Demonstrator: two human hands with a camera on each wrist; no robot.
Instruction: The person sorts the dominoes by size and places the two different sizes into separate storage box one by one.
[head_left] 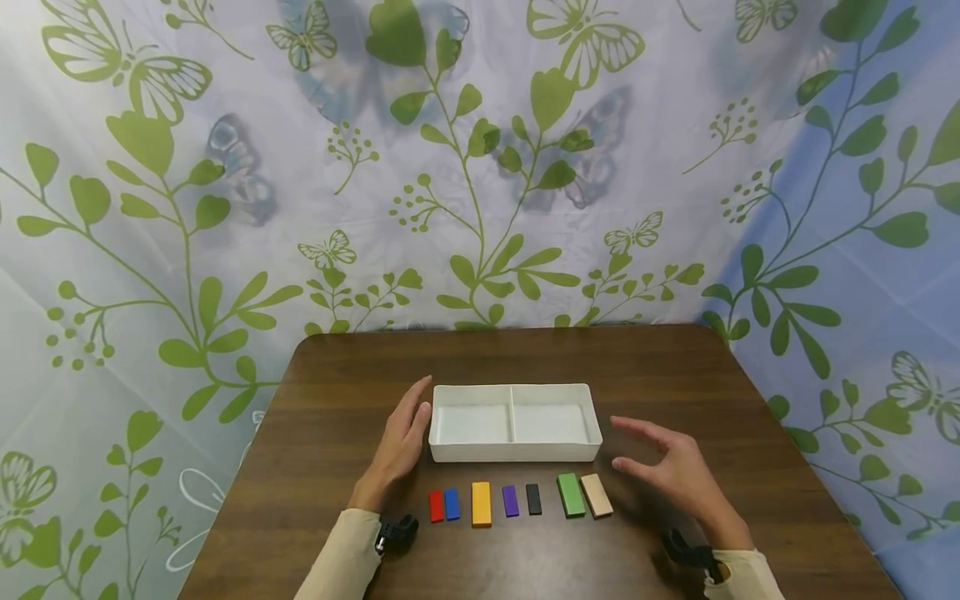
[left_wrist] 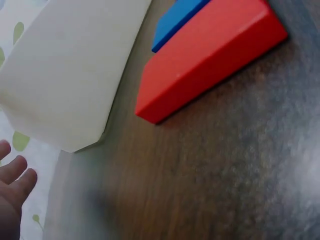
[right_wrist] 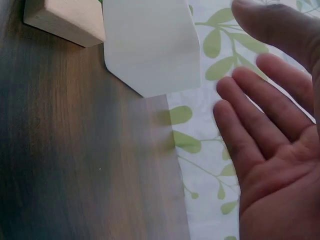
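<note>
A white two-compartment tray (head_left: 516,452) sits on the table, both compartments bare inside. My left hand (head_left: 396,446) is beside its left end, fingers extended and holding nothing. Off the right end, a gap separates my right hand (head_left: 678,469) from the tray; its thumb and fingers are spread apart around air. In front of the tray lies a row of blocks: red (head_left: 437,506), blue (head_left: 452,504), yellow (head_left: 481,504), purple (head_left: 511,501), black (head_left: 533,499), green (head_left: 571,495) and a plain wooden block (head_left: 597,496). The red block is nearest the left hand, the wooden one nearest the right.
Everything stands on a brown wooden table (head_left: 360,358) with rounded far corners. A cloth (head_left: 480,250) printed with leaves and butterflies hangs behind it and along both sides. Black wrist mounts (head_left: 397,531) are strapped at both sleeves.
</note>
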